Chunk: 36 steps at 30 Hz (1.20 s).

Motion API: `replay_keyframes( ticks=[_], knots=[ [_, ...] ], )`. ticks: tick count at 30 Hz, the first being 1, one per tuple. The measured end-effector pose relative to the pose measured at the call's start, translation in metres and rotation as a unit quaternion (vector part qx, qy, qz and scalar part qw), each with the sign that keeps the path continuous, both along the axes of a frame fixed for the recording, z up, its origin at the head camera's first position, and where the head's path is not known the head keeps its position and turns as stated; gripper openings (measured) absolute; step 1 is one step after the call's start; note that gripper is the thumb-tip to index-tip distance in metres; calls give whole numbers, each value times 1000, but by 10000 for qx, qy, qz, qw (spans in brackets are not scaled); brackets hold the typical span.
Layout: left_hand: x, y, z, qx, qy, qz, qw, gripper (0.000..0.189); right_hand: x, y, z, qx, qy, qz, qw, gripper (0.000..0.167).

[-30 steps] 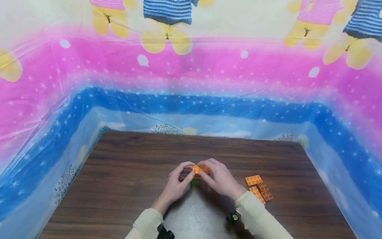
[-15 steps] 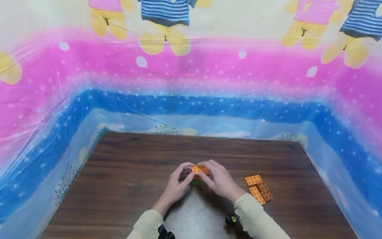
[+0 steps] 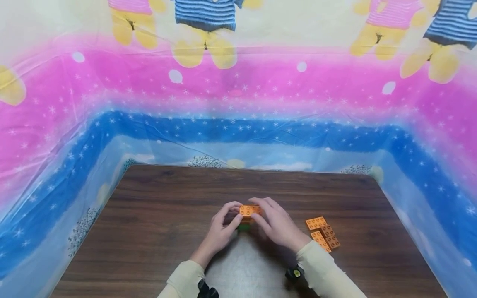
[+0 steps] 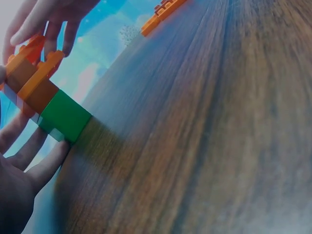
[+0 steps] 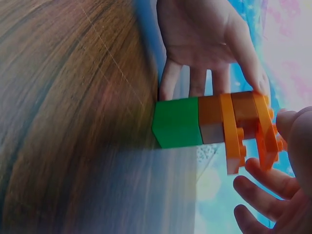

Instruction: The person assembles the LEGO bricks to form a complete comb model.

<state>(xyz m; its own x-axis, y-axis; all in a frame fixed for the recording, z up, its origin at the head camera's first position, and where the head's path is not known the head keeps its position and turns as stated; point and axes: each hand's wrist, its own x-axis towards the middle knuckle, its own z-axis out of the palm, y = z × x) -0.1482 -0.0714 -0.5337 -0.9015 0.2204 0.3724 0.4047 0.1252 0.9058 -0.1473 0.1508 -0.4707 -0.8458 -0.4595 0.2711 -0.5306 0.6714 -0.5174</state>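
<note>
A small stack of toy building blocks (image 5: 212,117) stands upright on the table. Its bottom is a green block (image 5: 176,124); brown blocks (image 5: 210,109) and thin orange plates alternate above it. Both the lower orange plate (image 5: 233,151) and the top orange plate (image 3: 246,211) jut out toward the right. My left hand (image 3: 220,229) grips the stack from the left, thumb at the near upper side and fingers behind it. My right hand (image 3: 277,223) hovers around the right end of the top plate, fingers spread and loosely bent, apparently not gripping it.
Several loose orange plates (image 3: 316,224) lie together on the brown wooden table (image 3: 167,194), right of my right forearm. A patterned pink and blue cloth (image 3: 231,132) rises behind the table and along its sides.
My right hand has loosened from the top plate and shifted slightly right, leaving more of the plate's studs in sight. My left hand and the stack stay nearly still.
</note>
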Motion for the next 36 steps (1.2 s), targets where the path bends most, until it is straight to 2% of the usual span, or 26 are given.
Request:
replay_keyframes(
  ticks=[4,10,16,22,26,36],
  knots=[
    [0,1,1,6,-52,28,10000,28,2,10,0,-137,63,-155,9998,49],
    [1,2,2,-14,-48,10,10000,29,7,31,-4,-179,381,-518,9978,42],
    [0,2,3,-39,-109,17,9999,30,11,53,-7,-310,646,-666,9952,39],
    [1,1,4,-105,-143,37,9998,30,15,75,-15,-128,732,-1004,9922,37],
    [3,0,4,-93,-147,41,9998,30,18,91,-21,131,671,-1343,9886,37],
    [2,-1,3,-86,-66,23,9999,29,25,122,-28,585,33,-2017,9777,45]
  ],
)
